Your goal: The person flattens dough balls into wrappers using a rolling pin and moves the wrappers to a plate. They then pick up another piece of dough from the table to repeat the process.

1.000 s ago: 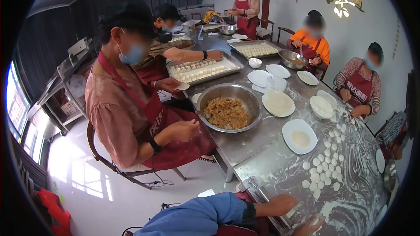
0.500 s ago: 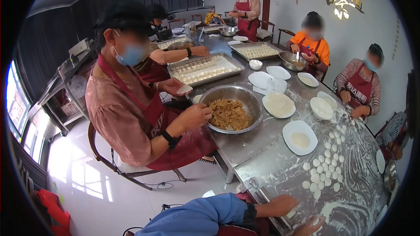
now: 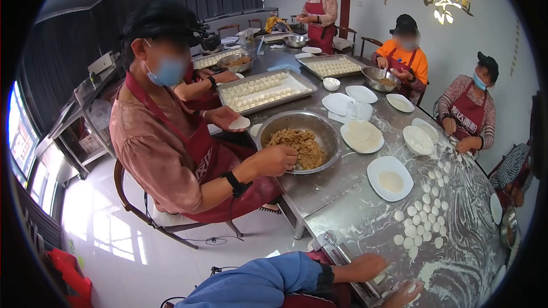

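Observation:
My left hand (image 3: pixel 368 267), below a blue sleeve (image 3: pixel 274 279), is over the floured metal table (image 3: pixel 342 194) at the bottom. Its fingers are pressed together, and a pale bit of dough (image 3: pixel 379 278) lies beside them. Lower right, my right hand (image 3: pixel 404 294) is partly cut off by the frame's edge, its curled fingers dusted with flour. What either hand grips cannot be made out. Several small white dough pieces (image 3: pixel 422 222) lie beyond my hands. A square white plate (image 3: pixel 390 179) holds a round wrapper (image 3: pixel 391 181).
At the left a co-worker (image 3: pixel 165 131) holds a wrapper (image 3: pixel 239 123), other hand in a steel bowl (image 3: pixel 331 131) of filling. Trays (image 3: pixel 311 88) of dumplings stand behind. Other people work around the table. White plates (image 3: pixel 362 137) and a flour bowl (image 3: pixel 419 140) stand mid-table.
The nearest co-worker's hand has moved right, from the bowl's rim over the filling. Another co-worker's hand has drawn back from the dumpling tray. My hands have barely moved.

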`<state>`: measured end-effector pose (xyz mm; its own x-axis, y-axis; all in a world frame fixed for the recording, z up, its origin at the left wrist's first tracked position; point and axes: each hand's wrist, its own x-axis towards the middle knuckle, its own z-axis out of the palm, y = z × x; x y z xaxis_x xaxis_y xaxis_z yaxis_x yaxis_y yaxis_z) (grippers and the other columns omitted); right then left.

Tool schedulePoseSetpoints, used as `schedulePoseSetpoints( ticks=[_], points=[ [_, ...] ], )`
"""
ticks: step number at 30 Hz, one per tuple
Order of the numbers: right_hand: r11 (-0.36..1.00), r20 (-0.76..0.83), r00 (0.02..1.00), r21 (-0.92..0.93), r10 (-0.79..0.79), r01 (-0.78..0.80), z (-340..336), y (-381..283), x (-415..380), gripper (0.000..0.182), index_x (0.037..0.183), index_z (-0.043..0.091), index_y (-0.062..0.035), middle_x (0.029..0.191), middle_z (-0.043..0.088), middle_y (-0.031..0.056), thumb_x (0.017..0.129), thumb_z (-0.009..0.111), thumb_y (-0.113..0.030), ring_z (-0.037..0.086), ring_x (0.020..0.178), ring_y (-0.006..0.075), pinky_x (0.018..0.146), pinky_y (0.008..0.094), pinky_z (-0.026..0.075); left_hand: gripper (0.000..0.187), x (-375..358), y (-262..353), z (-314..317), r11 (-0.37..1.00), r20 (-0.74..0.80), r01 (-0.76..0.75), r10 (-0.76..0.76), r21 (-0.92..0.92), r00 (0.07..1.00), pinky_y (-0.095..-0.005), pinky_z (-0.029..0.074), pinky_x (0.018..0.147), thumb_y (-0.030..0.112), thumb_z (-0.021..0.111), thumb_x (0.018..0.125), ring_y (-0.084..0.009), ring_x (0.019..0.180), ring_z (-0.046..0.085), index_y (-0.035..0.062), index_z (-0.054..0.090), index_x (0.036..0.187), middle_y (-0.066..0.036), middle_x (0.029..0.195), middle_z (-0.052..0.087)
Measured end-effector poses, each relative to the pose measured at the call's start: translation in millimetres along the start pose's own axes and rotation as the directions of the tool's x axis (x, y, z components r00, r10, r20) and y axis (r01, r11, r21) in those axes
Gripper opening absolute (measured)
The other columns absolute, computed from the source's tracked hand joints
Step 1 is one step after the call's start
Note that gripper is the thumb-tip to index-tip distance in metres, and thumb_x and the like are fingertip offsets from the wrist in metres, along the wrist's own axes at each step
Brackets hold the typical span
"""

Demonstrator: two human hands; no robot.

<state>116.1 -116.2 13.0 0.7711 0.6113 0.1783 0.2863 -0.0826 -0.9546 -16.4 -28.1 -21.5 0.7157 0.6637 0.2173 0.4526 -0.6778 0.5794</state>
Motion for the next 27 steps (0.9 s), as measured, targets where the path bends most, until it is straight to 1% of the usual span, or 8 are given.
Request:
schedulePoseSetpoints(
  ticks=[6,10,17,19,21,23,25,27],
  points=[
    [0.97,-0.041,0.977,-0.134,-0.209,0.202,-2.3,29.9,6.8,0.047,0.119,0.042,0.0061,0.117,0.047,0.0252,0.085,0.054,-0.024,0.046,0.107,0.0357,0.091,0.0424,0.037,0.025,-0.9,5.6,-9.0,1.0,0.015,0.01,-0.009,-0.022,1.0,-0.0422,0.046,0.065,0.008,0.043,0.08,-0.0342,0.077,0.057,0.0004,0.049,0.104,-0.019,0.076,0.056],
    [0.971,-0.044,0.979,-0.15,-0.197,0.188,-1.1,30.9,4.8,0.047,0.119,0.042,0.0062,0.117,0.047,0.0256,0.085,0.053,-0.024,0.045,0.108,0.0363,0.092,0.0428,0.037,0.019,-2.6,12.5,-14.6,0.997,0.0,0.068,-0.068,-0.042,0.998,-0.0441,0.045,0.064,0.006,0.045,0.078,-0.0345,0.074,0.057,-0.0009,0.05,0.095,-0.019,0.075,0.057],
    [0.918,-0.077,0.957,-0.314,-0.279,0.242,-2.7,33.8,4.9,0.048,0.12,0.042,0.0067,0.116,0.047,0.0257,0.085,0.053,-0.025,0.046,0.106,0.0368,0.092,0.0424,0.037,0.019,-2.2,5.9,-7.3,0.999,-0.033,0.024,-0.026,-0.036,0.999,-0.0439,0.045,0.063,0.007,0.045,0.079,-0.0343,0.073,0.058,-0.0001,0.051,0.096,-0.019,0.074,0.057],
    [0.91,-0.08,0.957,-0.341,-0.279,0.237,-1.9,48.3,11.9,0.049,0.12,0.042,0.0069,0.116,0.048,0.0259,0.085,0.053,-0.026,0.046,0.106,0.037,0.092,0.0424,0.037,0.03,-1.7,5.3,-9.4,1.0,0.06,0.013,-0.014,0.02,0.998,-0.0429,0.046,0.063,0.008,0.042,0.081,-0.0343,0.074,0.058,0.002,0.048,0.11,-0.018,0.074,0.057],
    [0.98,-0.002,0.998,0.19,-0.059,0.059,-5.4,90.5,29.9,0.032,0.107,0.047,0.0013,0.097,0.051,0.0167,0.087,0.05,-0.025,0.047,0.09,0.0301,0.083,0.0397,0.037,0.029,-4.1,4.5,-8.9,1.0,0.023,0.021,-0.021,0.001,1.0,-0.0433,0.046,0.064,0.009,0.043,0.081,-0.0349,0.075,0.058,0.0023,0.049,0.109,-0.019,0.076,0.057],
    [0.975,-0.108,0.969,-0.015,-0.222,0.222,7.7,16.3,0.6,0.029,0.084,0.045,0.0005,0.076,0.044,0.0091,0.087,0.045,-0.028,0.043,0.068,0.0211,0.061,0.0331,0.039,0.027,-5.5,7.2,-12.7,0.995,-0.051,0.043,-0.048,-0.094,0.998,-0.0442,0.046,0.066,0.01,0.044,0.082,-0.0363,0.075,0.058,0.0019,0.051,0.106,-0.021,0.078,0.058],
    [0.893,-0.117,0.904,-0.25,-0.412,0.374,4.2,23.5,3.7,0.027,0.083,0.045,0.0003,0.075,0.043,0.0092,0.086,0.047,-0.027,0.042,0.066,0.019,0.057,0.0319,0.038,0.023,6.3,-10.7,-4.5,0.945,-0.049,0.104,-0.125,-0.311,0.991,-0.0453,0.045,0.068,0.012,0.046,0.083,-0.039,0.077,0.057,-0.0002,0.054,0.1,-0.025,0.079,0.057],
    [0.888,-0.08,0.913,-0.281,-0.4,0.364,2.4,13.3,1.4,0.025,0.081,0.045,-0.001,0.07,0.043,0.0076,0.087,0.046,-0.026,0.041,0.062,0.0185,0.057,0.0317,0.038,0.021,16.1,-27.4,-26.5,0.921,-0.125,0.047,-0.102,-0.387,0.987,-0.0416,0.045,0.071,0.014,0.048,0.083,-0.0394,0.078,0.056,0.0,0.055,0.097,-0.024,0.082,0.057]
  ],
)
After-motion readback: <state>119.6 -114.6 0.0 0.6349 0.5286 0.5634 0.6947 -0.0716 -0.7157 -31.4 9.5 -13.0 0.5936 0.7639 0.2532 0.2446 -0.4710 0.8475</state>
